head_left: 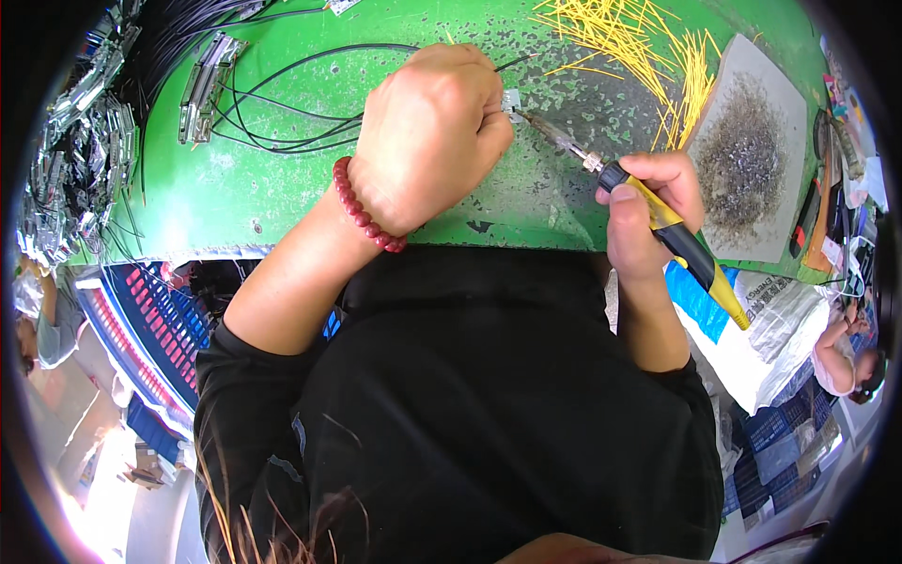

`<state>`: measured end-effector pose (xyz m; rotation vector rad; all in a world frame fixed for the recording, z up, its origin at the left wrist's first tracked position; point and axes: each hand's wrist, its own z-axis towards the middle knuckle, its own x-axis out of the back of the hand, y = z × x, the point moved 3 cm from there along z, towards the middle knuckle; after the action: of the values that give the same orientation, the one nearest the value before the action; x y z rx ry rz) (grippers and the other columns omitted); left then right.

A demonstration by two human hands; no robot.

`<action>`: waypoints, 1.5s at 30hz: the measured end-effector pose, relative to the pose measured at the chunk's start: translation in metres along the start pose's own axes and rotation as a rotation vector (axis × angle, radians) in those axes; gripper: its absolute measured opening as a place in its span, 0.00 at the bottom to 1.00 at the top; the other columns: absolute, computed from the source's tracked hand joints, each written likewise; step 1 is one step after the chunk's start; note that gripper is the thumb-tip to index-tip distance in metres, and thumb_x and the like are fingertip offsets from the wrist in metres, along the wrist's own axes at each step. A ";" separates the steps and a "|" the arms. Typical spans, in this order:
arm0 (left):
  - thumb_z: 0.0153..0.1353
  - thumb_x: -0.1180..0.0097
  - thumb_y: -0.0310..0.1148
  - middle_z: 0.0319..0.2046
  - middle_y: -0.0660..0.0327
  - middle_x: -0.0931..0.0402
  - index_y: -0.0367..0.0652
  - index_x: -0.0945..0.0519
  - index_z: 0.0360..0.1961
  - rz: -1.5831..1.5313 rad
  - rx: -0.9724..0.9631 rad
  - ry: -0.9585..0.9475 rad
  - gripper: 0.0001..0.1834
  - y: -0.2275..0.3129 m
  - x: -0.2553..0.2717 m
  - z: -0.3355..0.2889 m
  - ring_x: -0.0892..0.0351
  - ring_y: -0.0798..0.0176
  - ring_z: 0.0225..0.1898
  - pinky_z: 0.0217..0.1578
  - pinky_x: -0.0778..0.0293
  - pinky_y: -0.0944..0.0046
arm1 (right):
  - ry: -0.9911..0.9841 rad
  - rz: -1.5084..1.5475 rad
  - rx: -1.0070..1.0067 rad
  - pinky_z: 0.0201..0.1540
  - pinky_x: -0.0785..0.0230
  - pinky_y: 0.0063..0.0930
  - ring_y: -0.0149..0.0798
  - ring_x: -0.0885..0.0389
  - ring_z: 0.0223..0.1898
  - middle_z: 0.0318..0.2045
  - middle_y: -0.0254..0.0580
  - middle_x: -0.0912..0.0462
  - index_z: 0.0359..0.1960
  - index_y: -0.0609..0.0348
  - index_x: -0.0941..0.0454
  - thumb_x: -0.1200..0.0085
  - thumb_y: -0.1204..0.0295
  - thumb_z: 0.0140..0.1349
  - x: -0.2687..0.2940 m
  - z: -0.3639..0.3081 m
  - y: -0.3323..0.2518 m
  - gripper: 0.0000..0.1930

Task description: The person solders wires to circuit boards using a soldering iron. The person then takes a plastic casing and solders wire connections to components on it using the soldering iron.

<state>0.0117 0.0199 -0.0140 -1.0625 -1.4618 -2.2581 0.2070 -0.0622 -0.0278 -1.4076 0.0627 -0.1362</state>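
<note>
My left hand [427, 132], with a red bead bracelet [362, 211] at the wrist, is closed over the green bench. Thin black wires [310, 141] run into it from the left, and a dark wire end [515, 63] sticks out beyond its fingers. Right beside those fingers lies a small silvery-white part [512, 103]. A yellow and black soldering iron [672, 226] is gripped in my right hand [653, 202]. Its tip points left and reaches the small part; whether it touches cannot be made out. My left fingertips are hidden behind the hand.
Yellow wires [639, 47] lie scattered at the back right. Next to them a grey board [752, 150] carries dark residue. Silvery metal strips [209, 89] lie left, beside a heap of similar pieces [85, 160]. Hand tools [816, 202] sit at the right edge. Other people are visible at both sides.
</note>
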 end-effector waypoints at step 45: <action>0.44 0.41 0.19 0.28 0.54 0.21 0.35 0.24 0.21 0.019 0.020 -0.062 0.04 0.001 0.002 0.001 0.21 0.53 0.31 0.32 0.25 0.61 | 0.041 0.073 -0.001 0.28 0.43 0.15 0.19 0.35 0.25 0.26 0.29 0.27 0.37 0.63 0.29 0.39 0.69 0.58 0.003 0.001 0.001 0.13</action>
<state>0.0114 0.0207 -0.0112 -1.1443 -1.4892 -2.2118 0.2097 -0.0613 -0.0287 -1.4016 0.1476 -0.1049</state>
